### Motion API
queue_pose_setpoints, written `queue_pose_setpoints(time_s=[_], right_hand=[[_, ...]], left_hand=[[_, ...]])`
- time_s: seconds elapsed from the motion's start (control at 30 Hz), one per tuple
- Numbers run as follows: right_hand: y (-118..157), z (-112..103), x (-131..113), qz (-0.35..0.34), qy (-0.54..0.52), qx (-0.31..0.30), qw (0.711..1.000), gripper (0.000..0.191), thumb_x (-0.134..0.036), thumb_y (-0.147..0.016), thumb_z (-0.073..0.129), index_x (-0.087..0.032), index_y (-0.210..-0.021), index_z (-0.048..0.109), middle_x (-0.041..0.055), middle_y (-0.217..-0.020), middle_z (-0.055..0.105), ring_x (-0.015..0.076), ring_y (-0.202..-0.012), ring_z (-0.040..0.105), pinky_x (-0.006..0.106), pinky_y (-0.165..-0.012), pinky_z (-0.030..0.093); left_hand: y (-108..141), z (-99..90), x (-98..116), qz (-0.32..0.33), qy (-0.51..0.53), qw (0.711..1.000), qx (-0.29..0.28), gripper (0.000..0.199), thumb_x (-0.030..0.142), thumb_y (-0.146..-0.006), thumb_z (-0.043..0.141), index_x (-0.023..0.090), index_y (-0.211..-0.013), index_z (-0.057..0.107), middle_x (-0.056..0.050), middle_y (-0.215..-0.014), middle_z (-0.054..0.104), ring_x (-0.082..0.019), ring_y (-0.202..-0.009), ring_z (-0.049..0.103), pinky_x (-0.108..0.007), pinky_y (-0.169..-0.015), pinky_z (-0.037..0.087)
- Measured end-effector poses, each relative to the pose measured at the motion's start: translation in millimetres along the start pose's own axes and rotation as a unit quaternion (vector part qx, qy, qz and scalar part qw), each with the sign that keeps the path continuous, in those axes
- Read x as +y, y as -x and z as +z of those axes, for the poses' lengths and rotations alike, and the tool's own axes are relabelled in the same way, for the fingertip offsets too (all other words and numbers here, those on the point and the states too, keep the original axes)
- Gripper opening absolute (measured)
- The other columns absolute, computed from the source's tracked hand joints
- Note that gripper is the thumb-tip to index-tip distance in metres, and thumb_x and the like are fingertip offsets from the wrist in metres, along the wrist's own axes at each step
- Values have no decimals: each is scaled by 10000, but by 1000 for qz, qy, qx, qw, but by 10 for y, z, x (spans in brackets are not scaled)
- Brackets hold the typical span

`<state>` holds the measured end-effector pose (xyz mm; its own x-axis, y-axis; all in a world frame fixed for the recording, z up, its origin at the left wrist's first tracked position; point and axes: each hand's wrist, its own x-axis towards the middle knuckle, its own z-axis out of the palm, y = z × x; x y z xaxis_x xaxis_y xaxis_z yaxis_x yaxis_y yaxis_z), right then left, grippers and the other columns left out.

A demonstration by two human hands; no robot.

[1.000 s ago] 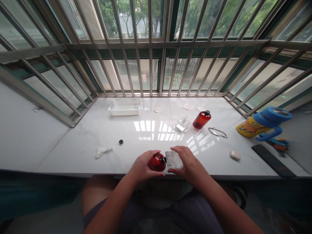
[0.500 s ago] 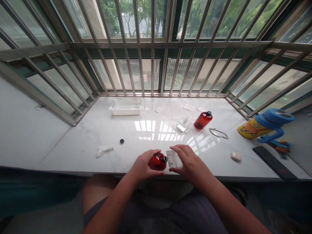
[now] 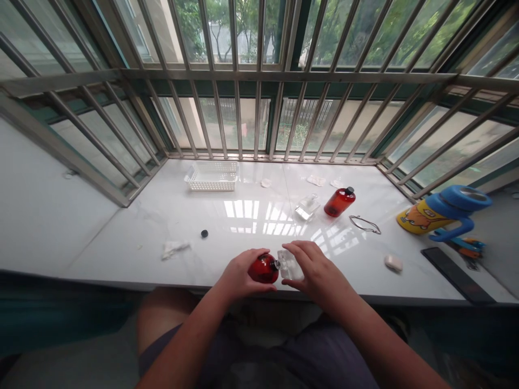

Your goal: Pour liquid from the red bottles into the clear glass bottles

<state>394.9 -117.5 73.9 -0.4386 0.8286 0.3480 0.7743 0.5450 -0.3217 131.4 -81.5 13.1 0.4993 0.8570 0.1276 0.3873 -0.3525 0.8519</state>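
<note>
My left hand [image 3: 239,278] is wrapped round a red bottle [image 3: 263,269], tilted so its neck points right. In my right hand [image 3: 314,267] is a clear glass bottle [image 3: 287,265], held between thumb and fingers. The red bottle's neck meets the clear bottle, or comes very close to it; I cannot tell whether they touch. Both are near the front edge of the white counter [image 3: 133,248]. A small black cap [image 3: 204,234] lies to the left of my hands. Beyond them are another clear bottle [image 3: 307,208] and a second red bottle [image 3: 339,202] with a black cap.
At the back left sits a white basket [image 3: 213,177]. A crumpled wrapper [image 3: 175,249] lies left. On the right are a thin cord loop [image 3: 365,224], a pale rounded object [image 3: 393,263], a blue and yellow flask [image 3: 441,209] and a black phone-like slab [image 3: 456,274]. Metal bars [image 3: 259,75] line the window.
The view has shifted slightly. Both hands keep their grips, and the two bottles stay in the same position against each other.
</note>
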Motion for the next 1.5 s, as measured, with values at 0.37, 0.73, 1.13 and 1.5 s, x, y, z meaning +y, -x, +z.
queue_pose_setpoints(time_s=[0.37, 0.73, 1.13, 1.5], right_hand=[[-21, -24, -13, -4, 0, -1, 1000, 961, -134, -704, 983, -252, -1511, 475, 154, -1341, 656, 376, -1248, 647, 529, -1000, 645], [-32, -30, -10, -14, 8, 2, 1000, 945, -148, -722, 969, -245, -1519, 470, 157, -1344, 652, 377, -1255, 637, 532, -1012, 633], [-45, -40, -10, -13, 11, -2, 1000, 906, -149, -766, 937, -263, -1534, 470, 154, -1353, 646, 382, -1258, 634, 547, -1028, 618], [-47, -26, -11, -19, 23, 2, 1000, 917, -141, -750, 962, -224, -1517, 466, 166, -1348, 640, 377, -1253, 625, 534, -1029, 616]], left_hand=[[-4, -9, -1, -1, 6, 1000, 5, 934, 548, -638, 1009, 298, -1451, 623, -86, -1401, 726, -349, -1283, 698, -490, -1144, 555], [-13, -13, -16, -2, 11, 1000, 3, 936, 532, -638, 1014, 298, -1453, 617, -93, -1399, 723, -345, -1279, 698, -487, -1141, 556], [-17, -21, 5, -6, 20, 1000, 4, 925, 520, -639, 1013, 300, -1448, 623, -85, -1390, 726, -342, -1269, 702, -485, -1133, 558], [-21, -25, 11, -7, 20, 1000, 4, 918, 508, -643, 1016, 290, -1441, 620, -90, -1374, 729, -339, -1259, 704, -483, -1127, 557]])
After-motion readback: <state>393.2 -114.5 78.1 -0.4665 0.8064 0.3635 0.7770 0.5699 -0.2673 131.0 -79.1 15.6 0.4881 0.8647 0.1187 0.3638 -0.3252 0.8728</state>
